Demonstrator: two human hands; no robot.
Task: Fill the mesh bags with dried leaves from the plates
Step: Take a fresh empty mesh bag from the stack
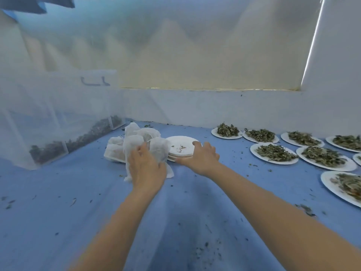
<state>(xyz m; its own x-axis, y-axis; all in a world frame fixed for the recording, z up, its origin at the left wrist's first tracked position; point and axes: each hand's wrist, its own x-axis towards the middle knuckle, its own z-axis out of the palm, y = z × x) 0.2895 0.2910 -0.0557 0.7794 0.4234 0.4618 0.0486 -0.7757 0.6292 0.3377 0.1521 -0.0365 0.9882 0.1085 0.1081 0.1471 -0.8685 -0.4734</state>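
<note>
A blue cloth-covered work surface (pixel 195 212) strewn with leaf crumbs spreads beneath both hands. Well to the right of the right fingers lie white paper plates heaped with dried green leaves (pixel 274 153); nearer, under those fingers, is a short stack of emptied white paper plates (pixel 180 147). The right hand (pixel 201 156) rests on the stack's near edge, fingers spread fairly straight over the rim and the thumb along its side. Just left of the stack, the cluster of white, soft mesh bags (pixel 136 141) stands crumpled. The left hand (pixel 146 169) grips one bag, its fingers curled round the fabric. The bags look feather-light and limp, likely to collapse, so pinching the open rim seems best. The leaves appear brittle and loose, better tipped from a bent plate than grabbed.
</note>
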